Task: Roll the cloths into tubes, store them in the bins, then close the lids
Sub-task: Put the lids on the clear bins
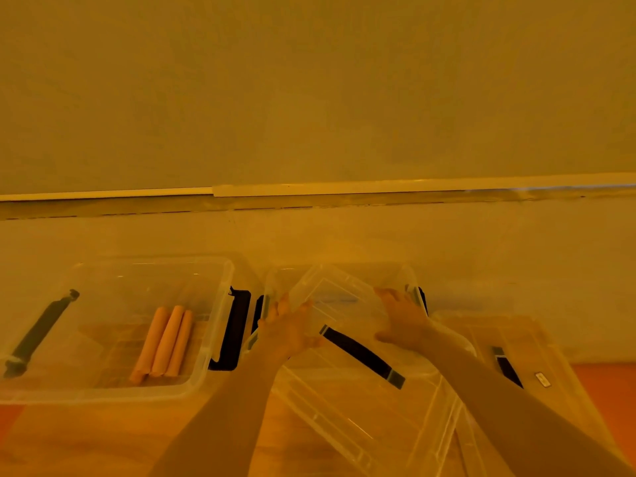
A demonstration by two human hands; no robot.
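Three rolled peach cloths (168,339) lie side by side in the open clear left bin (220,304). A second clear bin (344,268) stands to its right, near the wall. A clear lid (344,401) with a dark handle (361,354) is tilted over that second bin, its far end raised. My left hand (292,328) grips the lid's left edge. My right hand (402,321) holds its right edge, fingers on top. What is inside the second bin is hidden.
Another clear lid (543,342) with a dark handle (506,366) lies at the right on the wooden table. Dark latches (41,332) (234,332) hang on both ends of the left bin. A wall rises close behind the bins.
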